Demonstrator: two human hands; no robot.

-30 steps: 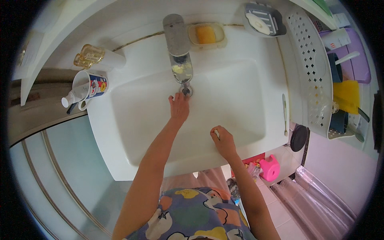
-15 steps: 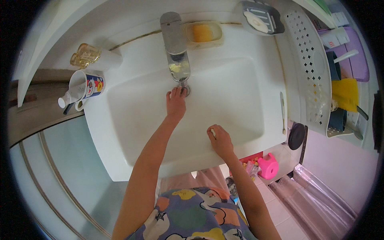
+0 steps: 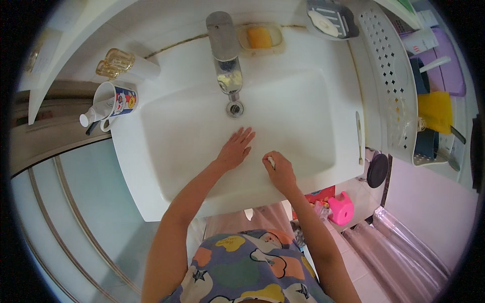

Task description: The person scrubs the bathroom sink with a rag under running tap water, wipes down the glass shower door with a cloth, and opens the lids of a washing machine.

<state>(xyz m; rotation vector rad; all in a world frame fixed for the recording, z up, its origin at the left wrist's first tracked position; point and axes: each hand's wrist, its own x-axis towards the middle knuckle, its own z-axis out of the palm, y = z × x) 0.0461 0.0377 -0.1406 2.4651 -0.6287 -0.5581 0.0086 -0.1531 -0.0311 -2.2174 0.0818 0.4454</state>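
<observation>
in the head view, a wide white sink (image 3: 293,101) fills the middle, and both bare hands are over its basin. the task's thing that shows best is a small white piece (image 3: 272,162) in the right hand (image 3: 279,172), near the front of the basin and right of the middle; it is pale and plain, with a narrow, slightly rounded part peeking out between thumb and curled fingers, while the rest is hidden by the hand, so its full shape cannot be told. the right fingers are closed around it. the left hand (image 3: 235,150) lies palm down, its fingers stretched out and a little spread, holding nothing; it is just beside the right hand and apart from it, pointing up toward the round metal drain (image 3: 235,109). whether its palm touches the basin cannot be told. the sink looks smooth and glossy, with soft shading along its curved walls and a brownish line along its back edge. a silver faucet (image 3: 223,38) with a shiny, mirror-like spout reaches forward above the drain. just beside it, a clear dish (image 3: 276,36) holds an orange block (image 3: 259,38).
</observation>
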